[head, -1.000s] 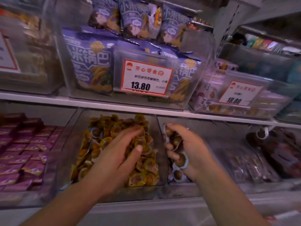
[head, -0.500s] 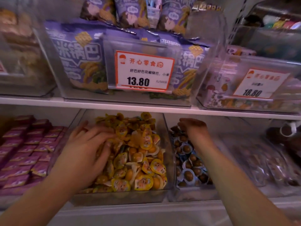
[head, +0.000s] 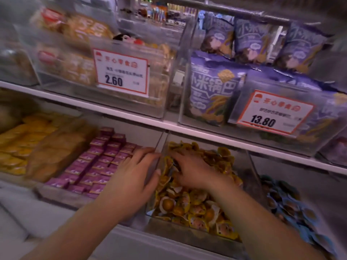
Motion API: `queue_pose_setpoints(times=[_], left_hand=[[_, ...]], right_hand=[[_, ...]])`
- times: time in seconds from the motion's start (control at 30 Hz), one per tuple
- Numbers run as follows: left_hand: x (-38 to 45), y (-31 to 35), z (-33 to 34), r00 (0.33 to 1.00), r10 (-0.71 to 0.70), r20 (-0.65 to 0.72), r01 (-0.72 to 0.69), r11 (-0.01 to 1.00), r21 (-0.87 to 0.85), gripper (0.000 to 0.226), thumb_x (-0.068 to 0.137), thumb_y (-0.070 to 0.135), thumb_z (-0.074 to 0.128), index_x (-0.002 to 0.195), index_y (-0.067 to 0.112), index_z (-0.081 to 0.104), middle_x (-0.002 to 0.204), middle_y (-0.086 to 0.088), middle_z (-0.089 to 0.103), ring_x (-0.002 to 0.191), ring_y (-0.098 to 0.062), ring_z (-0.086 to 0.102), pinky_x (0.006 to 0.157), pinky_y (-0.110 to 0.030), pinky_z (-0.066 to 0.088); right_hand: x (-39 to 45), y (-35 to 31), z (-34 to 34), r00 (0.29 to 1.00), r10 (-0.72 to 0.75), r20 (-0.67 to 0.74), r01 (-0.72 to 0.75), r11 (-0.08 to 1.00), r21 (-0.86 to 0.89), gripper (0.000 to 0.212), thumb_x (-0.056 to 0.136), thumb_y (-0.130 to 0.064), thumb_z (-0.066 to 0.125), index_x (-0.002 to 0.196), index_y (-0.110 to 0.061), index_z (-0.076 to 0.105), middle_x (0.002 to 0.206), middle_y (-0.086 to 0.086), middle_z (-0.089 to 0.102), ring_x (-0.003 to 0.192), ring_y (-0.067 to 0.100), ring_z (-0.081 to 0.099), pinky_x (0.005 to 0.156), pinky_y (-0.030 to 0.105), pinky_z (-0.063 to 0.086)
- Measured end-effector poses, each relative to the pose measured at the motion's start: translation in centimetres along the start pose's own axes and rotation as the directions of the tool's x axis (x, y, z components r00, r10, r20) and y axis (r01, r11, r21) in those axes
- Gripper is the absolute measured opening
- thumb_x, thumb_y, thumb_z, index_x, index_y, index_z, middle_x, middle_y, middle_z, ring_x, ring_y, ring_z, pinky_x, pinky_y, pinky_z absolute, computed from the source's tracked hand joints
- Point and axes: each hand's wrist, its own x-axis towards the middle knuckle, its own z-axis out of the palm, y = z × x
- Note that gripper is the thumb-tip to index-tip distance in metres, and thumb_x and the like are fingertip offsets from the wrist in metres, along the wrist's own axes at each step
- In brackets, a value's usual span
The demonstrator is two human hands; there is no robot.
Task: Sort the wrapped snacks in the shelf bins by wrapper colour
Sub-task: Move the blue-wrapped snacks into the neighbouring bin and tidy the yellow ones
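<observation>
A clear bin (head: 187, 234) on the lower shelf holds a heap of yellow-wrapped snacks (head: 197, 203). My right hand (head: 193, 171) lies on top of that heap near its back left, fingers stretched out and pressed among the wrappers. My left hand (head: 131, 182) rests with spread fingers against the bin's left wall, its fingertips over the neighbouring purple-wrapped snacks (head: 97, 166). Blue-wrapped snacks (head: 293, 209) fill the bin to the right. I see nothing pinched in either hand.
The white shelf edge (head: 131, 117) runs above the bins. The upper shelf carries clear bins with price tags 2.60 (head: 120, 72) and 13.80 (head: 272, 113) and purple bags (head: 212, 91). Yellow packs (head: 22, 143) lie at the far left.
My right hand left the blue-wrapper bin and came onto the yellow heap. My left hand slid left to the yellow bin's side wall. The view swung left.
</observation>
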Motion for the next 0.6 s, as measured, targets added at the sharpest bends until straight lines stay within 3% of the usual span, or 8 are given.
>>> queue_pose_setpoints(times=[0.1,0.27,0.4,0.5,0.53,0.6], left_hand=[[-0.2,-0.9,-0.2,1.000,0.008,0.008,-0.007,1.000,-0.020,0.047,0.093,0.048,0.047,0.137,0.031,0.049,0.139,0.009,0.046,0.122,-0.015,0.051,0.101,-0.038,0.045],[0.3,-0.9,0.0,1.000,0.008,0.022,-0.007,0.999,-0.050,0.045,0.091,0.044,0.051,0.135,0.031,0.050,0.137,0.008,0.046,0.118,-0.018,0.054,0.098,-0.040,0.047],[0.5,-0.9,0.3,0.999,0.005,0.037,-0.002,0.996,-0.091,0.043,0.092,0.043,0.048,0.133,0.032,0.050,0.137,0.008,0.045,0.120,-0.018,0.053,0.098,-0.043,0.046],[0.5,-0.8,0.3,1.000,-0.001,0.020,0.003,0.995,-0.102,0.043,0.091,0.047,0.046,0.131,0.032,0.052,0.136,0.009,0.046,0.119,-0.017,0.053,0.098,-0.043,0.047],[0.4,-0.8,0.2,1.000,-0.001,0.015,0.002,0.995,-0.100,0.043,0.091,0.047,0.046,0.131,0.033,0.052,0.136,0.009,0.046,0.119,-0.017,0.053,0.098,-0.042,0.047],[0.3,-0.7,0.2,1.000,-0.001,0.010,0.002,0.995,-0.104,0.042,0.091,0.046,0.047,0.131,0.033,0.053,0.137,0.010,0.045,0.118,-0.017,0.053,0.097,-0.042,0.048]], right_hand=[[2.3,1.2,-0.4,0.994,0.000,0.107,0.011,0.995,-0.101,0.073,0.082,-0.055,0.059,0.148,-0.039,0.033,0.152,0.004,0.039,0.140,0.031,0.034,0.114,0.045,0.032],[2.8,1.4,-1.6,0.987,-0.034,0.158,0.043,0.997,-0.058,0.084,0.067,-0.060,0.059,0.146,-0.035,0.039,0.146,0.006,0.044,0.134,0.027,0.040,0.112,0.033,0.033],[3.3,0.7,-2.0,0.966,-0.040,0.255,0.032,0.999,0.034,0.066,0.076,-0.041,0.071,0.138,-0.042,0.048,0.136,-0.004,0.051,0.120,0.017,0.054,0.097,0.026,0.045],[2.6,0.4,-1.8,0.968,-0.074,0.241,0.038,0.988,0.151,0.038,0.075,-0.038,0.072,0.111,-0.045,0.059,0.105,-0.022,0.061,0.095,0.000,0.059,0.073,0.008,0.043],[2.2,0.5,-1.8,0.974,-0.073,0.215,0.038,0.985,0.166,0.030,0.075,-0.039,0.072,0.100,-0.047,0.058,0.098,-0.024,0.059,0.091,-0.002,0.058,0.069,0.007,0.042],[1.3,0.9,-1.9,0.984,-0.042,0.171,0.008,0.980,0.197,0.027,0.075,-0.041,0.077,0.090,-0.046,0.055,0.097,-0.021,0.057,0.092,0.004,0.059,0.072,0.017,0.048]])
